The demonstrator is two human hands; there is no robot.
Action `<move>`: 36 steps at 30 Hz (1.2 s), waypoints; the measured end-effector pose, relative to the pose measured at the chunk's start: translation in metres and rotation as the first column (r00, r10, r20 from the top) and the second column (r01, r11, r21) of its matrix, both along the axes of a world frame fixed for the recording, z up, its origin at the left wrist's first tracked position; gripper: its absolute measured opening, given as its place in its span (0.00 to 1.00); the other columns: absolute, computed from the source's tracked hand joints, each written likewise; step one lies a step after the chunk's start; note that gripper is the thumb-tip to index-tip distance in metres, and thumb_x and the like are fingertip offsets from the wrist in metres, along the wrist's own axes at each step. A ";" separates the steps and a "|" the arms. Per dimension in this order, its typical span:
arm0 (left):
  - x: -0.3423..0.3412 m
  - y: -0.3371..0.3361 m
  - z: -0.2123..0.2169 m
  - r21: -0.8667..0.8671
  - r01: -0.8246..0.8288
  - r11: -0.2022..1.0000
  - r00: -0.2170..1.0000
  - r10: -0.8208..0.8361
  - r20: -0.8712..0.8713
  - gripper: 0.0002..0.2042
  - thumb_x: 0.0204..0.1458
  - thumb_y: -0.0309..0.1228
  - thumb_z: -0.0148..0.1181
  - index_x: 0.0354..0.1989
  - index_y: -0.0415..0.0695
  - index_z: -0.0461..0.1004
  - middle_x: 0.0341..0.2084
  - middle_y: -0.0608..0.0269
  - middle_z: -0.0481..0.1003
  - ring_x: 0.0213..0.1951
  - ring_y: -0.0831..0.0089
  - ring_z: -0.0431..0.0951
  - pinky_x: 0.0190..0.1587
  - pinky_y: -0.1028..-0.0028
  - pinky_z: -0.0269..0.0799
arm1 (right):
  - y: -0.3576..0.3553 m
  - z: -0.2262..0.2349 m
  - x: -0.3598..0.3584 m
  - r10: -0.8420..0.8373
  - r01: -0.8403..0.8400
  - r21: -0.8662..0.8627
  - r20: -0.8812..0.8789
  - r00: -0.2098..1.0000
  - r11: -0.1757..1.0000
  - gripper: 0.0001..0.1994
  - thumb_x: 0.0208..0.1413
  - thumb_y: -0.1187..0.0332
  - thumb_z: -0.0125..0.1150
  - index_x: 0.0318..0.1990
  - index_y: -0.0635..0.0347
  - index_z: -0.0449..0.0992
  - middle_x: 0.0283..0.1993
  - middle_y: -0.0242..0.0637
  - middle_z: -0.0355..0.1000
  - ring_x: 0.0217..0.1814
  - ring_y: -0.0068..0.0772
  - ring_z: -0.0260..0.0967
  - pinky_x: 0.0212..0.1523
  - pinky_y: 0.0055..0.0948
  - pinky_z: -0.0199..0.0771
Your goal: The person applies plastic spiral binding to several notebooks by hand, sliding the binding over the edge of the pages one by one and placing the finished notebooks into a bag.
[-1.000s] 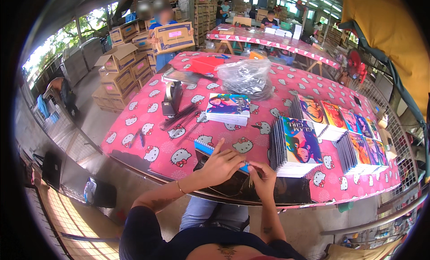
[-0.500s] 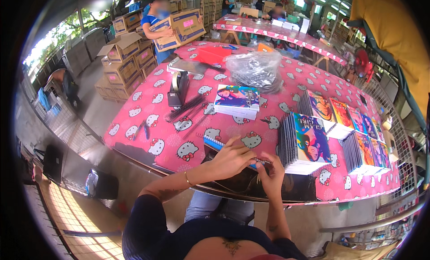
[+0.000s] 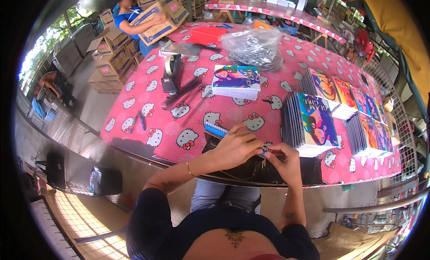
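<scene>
A spiral notebook with a blue edge [image 3: 216, 130] lies at the table's front edge, mostly covered by my hands. My left hand [image 3: 237, 147] is closed over it, fingers bent along the spine. My right hand [image 3: 285, 160] pinches at the notebook's right end, where a bit of dark coil [image 3: 265, 149] shows between the fingertips; its exact grip is partly hidden. Beyond my hands, loose black binding coils [image 3: 183, 93] lie beside a stack of notebooks [image 3: 236, 81] with colourful covers. To the right stands a taller stack of coil-bound notebooks [image 3: 309, 121].
A black tape dispenser [image 3: 172, 74], a clear plastic bag of dark coils [image 3: 251, 49] and a red tray [image 3: 208, 35] sit farther back on the pink table. Pens [image 3: 142, 121] lie at left. More notebook stacks [image 3: 365, 137] line the right. A person [image 3: 134, 20] carries a carton [image 3: 159, 23].
The view has tilted down, so the table appears higher. Both hands stay at the notebook, the right one a little farther right. The person with the carton has leaned, and the carton is tilted more.
</scene>
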State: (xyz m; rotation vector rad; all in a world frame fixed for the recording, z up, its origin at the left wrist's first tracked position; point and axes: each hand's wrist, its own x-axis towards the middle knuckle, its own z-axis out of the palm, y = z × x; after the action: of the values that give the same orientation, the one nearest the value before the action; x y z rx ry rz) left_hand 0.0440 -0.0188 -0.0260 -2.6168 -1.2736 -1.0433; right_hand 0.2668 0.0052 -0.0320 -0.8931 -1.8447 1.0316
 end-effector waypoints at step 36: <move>0.046 0.091 0.104 0.529 0.172 0.831 0.853 -0.395 0.342 0.14 0.54 0.22 0.61 0.50 0.43 0.78 0.50 0.57 0.78 0.49 0.58 0.78 0.54 0.56 0.71 | 0.046 -0.026 0.160 -0.742 0.789 0.135 -0.274 0.611 0.600 0.20 0.64 0.70 0.63 0.62 0.65 0.74 0.62 0.47 0.74 0.64 0.45 0.68 0.66 0.41 0.64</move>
State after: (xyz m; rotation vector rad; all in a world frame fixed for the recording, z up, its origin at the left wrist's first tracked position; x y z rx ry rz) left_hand 0.0904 0.0724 0.0776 -2.2849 -0.5242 -1.8138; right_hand 0.4266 0.0513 -0.0581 -1.2291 -1.1564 0.2992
